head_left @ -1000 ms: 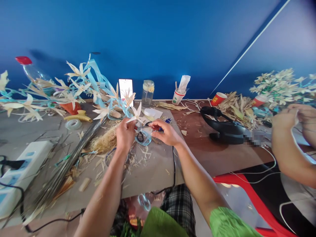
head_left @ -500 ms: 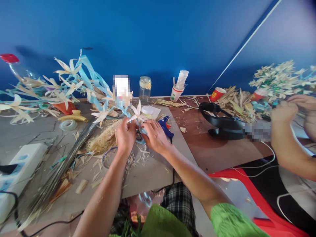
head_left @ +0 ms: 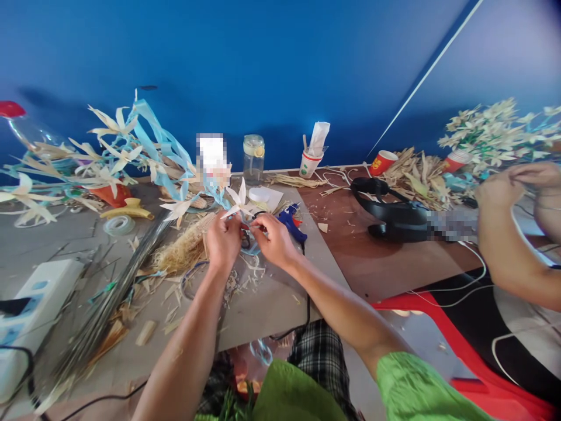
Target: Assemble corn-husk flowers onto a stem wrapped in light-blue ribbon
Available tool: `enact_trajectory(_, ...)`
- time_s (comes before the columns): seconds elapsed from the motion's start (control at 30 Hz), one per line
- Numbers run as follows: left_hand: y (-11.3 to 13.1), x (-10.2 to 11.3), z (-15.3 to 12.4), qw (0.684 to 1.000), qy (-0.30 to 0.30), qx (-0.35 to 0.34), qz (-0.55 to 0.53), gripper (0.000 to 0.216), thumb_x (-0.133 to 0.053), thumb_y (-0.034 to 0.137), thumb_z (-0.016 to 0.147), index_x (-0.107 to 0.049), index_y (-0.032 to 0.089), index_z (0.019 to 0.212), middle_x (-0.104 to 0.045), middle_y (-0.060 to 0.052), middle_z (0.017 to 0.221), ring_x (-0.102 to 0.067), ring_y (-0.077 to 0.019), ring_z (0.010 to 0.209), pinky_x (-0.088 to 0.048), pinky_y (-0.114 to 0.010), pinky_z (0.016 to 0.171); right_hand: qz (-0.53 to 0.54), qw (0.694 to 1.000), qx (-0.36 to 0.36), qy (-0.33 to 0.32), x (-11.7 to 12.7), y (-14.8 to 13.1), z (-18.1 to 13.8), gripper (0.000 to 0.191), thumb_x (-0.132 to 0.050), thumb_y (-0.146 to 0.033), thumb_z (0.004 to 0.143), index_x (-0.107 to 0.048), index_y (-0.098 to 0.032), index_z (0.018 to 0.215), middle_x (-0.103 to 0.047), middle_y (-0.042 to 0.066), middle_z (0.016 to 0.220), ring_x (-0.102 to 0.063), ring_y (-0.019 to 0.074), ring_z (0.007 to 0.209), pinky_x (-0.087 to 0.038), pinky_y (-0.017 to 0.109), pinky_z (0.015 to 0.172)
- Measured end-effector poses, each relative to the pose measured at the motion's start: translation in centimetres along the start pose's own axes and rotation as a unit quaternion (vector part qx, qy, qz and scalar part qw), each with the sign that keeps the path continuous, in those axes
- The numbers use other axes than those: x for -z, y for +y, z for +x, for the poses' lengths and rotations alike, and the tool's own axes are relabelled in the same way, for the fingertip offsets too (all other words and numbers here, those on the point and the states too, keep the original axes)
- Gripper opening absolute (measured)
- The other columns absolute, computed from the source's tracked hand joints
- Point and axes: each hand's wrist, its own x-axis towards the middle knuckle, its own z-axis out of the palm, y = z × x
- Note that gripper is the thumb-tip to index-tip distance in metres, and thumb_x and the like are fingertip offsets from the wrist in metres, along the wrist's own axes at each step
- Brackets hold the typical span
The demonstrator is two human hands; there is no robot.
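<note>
My left hand (head_left: 222,241) is closed on the stem of a pale flower (head_left: 239,202) with pointed petals that look like dried husk. Just right of it, my right hand (head_left: 277,241) is closed, thumb and fingertips pinched together close to the stem; what lies between them is too small to make out. Dark loops like scissor handles (head_left: 246,241) show on the table between the hands, beside a bit of light blue strip. A blue glue gun (head_left: 293,223) lies right of my right hand. Left of my left hand is a bundle of straw-coloured fibre (head_left: 179,248).
Finished flowers with blue ribbon (head_left: 153,126) stand back left. Thin wires (head_left: 118,292) and a power strip (head_left: 39,304) lie left. Behind are a glass jar (head_left: 253,158) and a paper cup (head_left: 309,165). A black headset (head_left: 394,219) lies right, near another person's arms (head_left: 504,228).
My right hand has drawn its fingers into a tighter pinch and shifted slightly off the left hand. My left hand keeps its hold on the flower. The view has shifted slightly.
</note>
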Motion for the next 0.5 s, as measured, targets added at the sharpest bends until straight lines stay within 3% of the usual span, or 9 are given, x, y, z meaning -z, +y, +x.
enact_trajectory(0.07, 0.6, 0.0, -0.2, 1.0, 0.004, -0.013, 0.021, 0.021, -0.054, 0.035, 0.08, -0.059, 0.018, 0.071, -0.061, 0.0, 0.057, -0.054, -0.0132, 0.051, -0.037, -0.023, 0.049, 0.144, 0.982, -0.124, -0.013, 0.0, 0.1, 0.3, 0.011, -0.055, -0.029, 0.081, -0.054, -0.019, 0.076, -0.055, 0.001, 0.068, -0.05, 0.0137, 0.063, -0.04, 0.026, 0.062)
enact_trajectory(0.1, 0.9, 0.0, -0.2, 1.0, 0.005, -0.02, 0.022, 0.021, -0.053, 0.036, 0.081, -0.058, 0.018, 0.071, -0.061, 0.0, 0.057, -0.054, -0.0129, 0.051, -0.038, -0.022, 0.05, 0.222, 0.957, -0.186, -0.03, 0.0, 0.2, 0.4, 0.014, -0.058, -0.031, 0.079, -0.054, -0.019, 0.074, -0.054, -0.001, 0.064, -0.049, 0.0122, 0.059, -0.039, 0.025, 0.059)
enact_trajectory(0.23, 1.4, 0.0, -0.5, 0.998, 0.003, -0.06, 0.009, 0.023, -0.051, 0.034, 0.082, -0.056, 0.017, 0.067, -0.058, 0.001, 0.058, -0.053, -0.0113, 0.053, -0.039, -0.022, 0.054, 0.454, 0.81, -0.353, -0.111, 0.7, 0.5, 1.0, 0.019, -0.069, -0.026, 0.067, -0.053, -0.016, 0.07, -0.056, -0.002, 0.06, -0.048, 0.0084, 0.049, -0.037, 0.021, 0.05)
enact_trajectory(0.3, 1.3, 0.0, -0.6, 0.996, 0.002, -0.087, 0.014, 0.021, -0.05, 0.031, 0.082, -0.055, 0.017, 0.067, -0.057, 0.001, 0.059, -0.052, -0.011, 0.055, -0.04, -0.022, 0.055, 0.499, 0.759, -0.391, -0.147, 1.2, 0.6, 1.2, 0.017, -0.069, -0.02, 0.065, -0.054, -0.015, 0.07, -0.057, -0.001, 0.058, -0.047, 0.0072, 0.047, -0.036, 0.02, 0.047)
enact_trajectory(0.37, 1.1, 0.0, -0.5, 0.994, -0.002, -0.109, 0.019, 0.018, -0.049, 0.028, 0.082, -0.056, 0.017, 0.07, -0.057, 0.0, 0.061, -0.052, -0.0113, 0.057, -0.04, -0.022, 0.057, 0.517, 0.728, -0.41, -0.186, 1.5, 0.6, 1.2, 0.013, -0.066, -0.015, 0.065, -0.055, -0.013, 0.072, -0.057, -0.001, 0.057, -0.044, 0.0057, 0.044, -0.033, 0.017, 0.044)
enact_trajectory(0.5, 0.9, -0.1, -0.6, 0.991, -0.034, -0.129, 0.001, 0.014, -0.05, 0.028, 0.082, -0.058, 0.017, 0.081, -0.061, -0.001, 0.067, -0.054, -0.0122, 0.059, -0.043, -0.023, 0.058, 0.514, 0.71, -0.417, -0.239, 1.8, 0.9, 1.3, 0.007, -0.061, -0.012, 0.069, -0.055, -0.012, 0.073, -0.056, -0.003, 0.055, -0.03, 0.0012, 0.036, -0.025, 0.014, 0.038)
